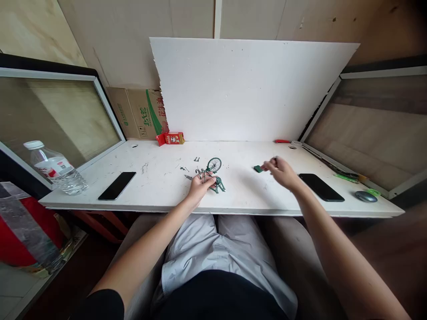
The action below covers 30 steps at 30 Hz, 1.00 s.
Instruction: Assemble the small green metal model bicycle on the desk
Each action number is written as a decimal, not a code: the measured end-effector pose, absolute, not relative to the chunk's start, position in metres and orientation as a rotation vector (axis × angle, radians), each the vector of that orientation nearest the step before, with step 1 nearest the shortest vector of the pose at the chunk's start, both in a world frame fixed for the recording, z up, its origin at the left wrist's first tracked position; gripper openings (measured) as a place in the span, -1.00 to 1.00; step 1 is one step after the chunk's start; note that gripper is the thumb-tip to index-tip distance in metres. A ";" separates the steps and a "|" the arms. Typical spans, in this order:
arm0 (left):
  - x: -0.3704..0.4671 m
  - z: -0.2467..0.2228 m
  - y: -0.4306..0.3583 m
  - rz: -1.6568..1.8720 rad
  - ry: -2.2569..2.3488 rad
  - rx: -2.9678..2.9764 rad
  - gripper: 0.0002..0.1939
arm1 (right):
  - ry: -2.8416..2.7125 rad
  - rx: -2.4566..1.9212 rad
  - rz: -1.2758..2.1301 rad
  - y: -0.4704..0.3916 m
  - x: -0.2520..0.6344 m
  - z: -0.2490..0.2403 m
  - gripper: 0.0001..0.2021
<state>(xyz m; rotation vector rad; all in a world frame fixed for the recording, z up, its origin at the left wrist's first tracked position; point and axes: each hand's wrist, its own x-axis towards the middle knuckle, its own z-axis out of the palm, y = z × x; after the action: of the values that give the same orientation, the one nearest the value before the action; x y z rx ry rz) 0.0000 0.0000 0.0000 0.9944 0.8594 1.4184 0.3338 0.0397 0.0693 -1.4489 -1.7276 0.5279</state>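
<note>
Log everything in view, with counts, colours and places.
Spoked model bicycle: one, dark green, left hand.
Tiny loose parts: several, dark, left of bicycle.
Flat block: one, green, at right fingertips.
Rectangular phones: two, black, table's left and right.
Plastic bottle: one, clear, white-capped, far left.
Rounded mouse: one, grey, far right.
Small carton: one, red, back left.
Cardboard box: one, brown, behind carton.
Flat board: one, white, back.
Table: one, white, centre.
Left hand: one, bare, on bicycle.
Right hand: one, bare, beside block.

White tabletop (160,195), smooth, seemingly painted wood.
</note>
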 end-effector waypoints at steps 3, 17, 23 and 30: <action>-0.003 0.000 0.002 1.480 0.851 1.001 -0.44 | -1.940 -1.241 0.745 0.022 0.266 0.068 -0.57; -0.006 -0.011 0.009 1.585 0.867 0.940 -0.30 | -1.853 -1.064 0.696 0.017 0.187 0.015 -0.53; -0.007 -0.012 0.006 1.534 0.859 1.002 -0.34 | -1.896 -1.037 0.670 0.010 0.185 0.013 -0.58; -0.006 -0.010 0.003 1.504 0.847 1.056 -0.31 | -1.887 -1.042 0.681 0.013 0.185 0.010 -0.61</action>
<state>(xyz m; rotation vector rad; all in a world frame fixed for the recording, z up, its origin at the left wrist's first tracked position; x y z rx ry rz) -0.0062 0.0028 -0.0100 1.0559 0.8471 1.5043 0.1854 0.0131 0.0103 -1.0423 -1.8872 0.6811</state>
